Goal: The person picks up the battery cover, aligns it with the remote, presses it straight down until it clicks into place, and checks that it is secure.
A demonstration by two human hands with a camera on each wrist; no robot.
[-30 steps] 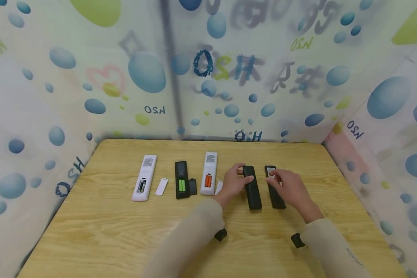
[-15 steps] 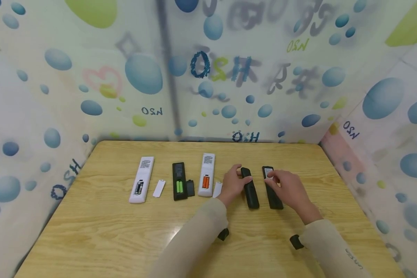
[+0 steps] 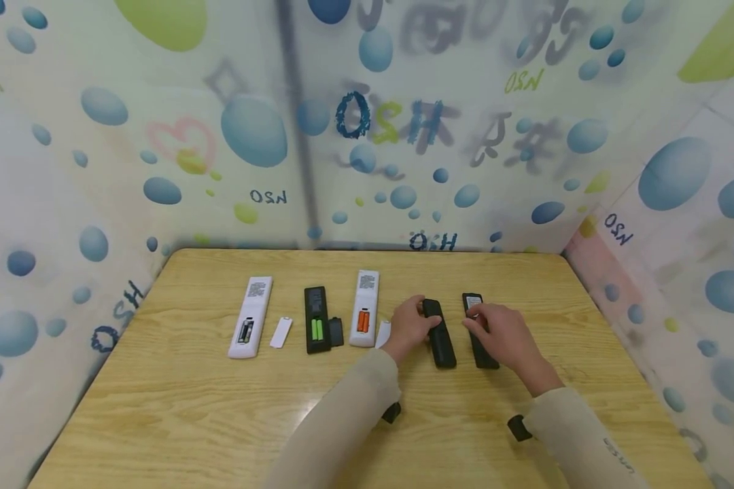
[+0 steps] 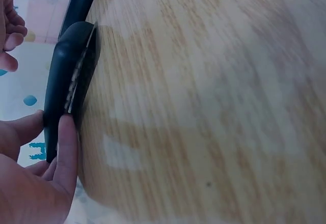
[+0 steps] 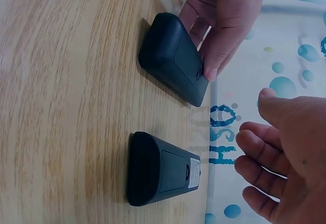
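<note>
My left hand [image 3: 408,328] grips the far end of a black remote control [image 3: 440,334] between thumb and fingers. Its back faces up, with the battery cover in place in the right wrist view. Seen from the left wrist, a row of buttons shows along the underside of the held remote [image 4: 66,76]. Just to the right lies a second black remote [image 5: 163,170], back up, with a white label at its far end. Above it my right hand [image 3: 506,336] hovers, fingers loosely bent and holding nothing. In the right wrist view, that hand [image 5: 300,147] is apart from both remotes.
Left of my hands lie a white remote [image 3: 255,299] with dark batteries, a white cover [image 3: 281,333], a black remote [image 3: 315,302] with green batteries beside its black cover [image 3: 336,331], and a white remote [image 3: 366,288] with orange batteries. Another white cover [image 3: 383,333] is partly hidden.
The remote in my left hand tilted onto its side half a second ago and now lies flatter. My right hand's fingertips have shifted slightly left and down. The other remotes stay put.
</note>
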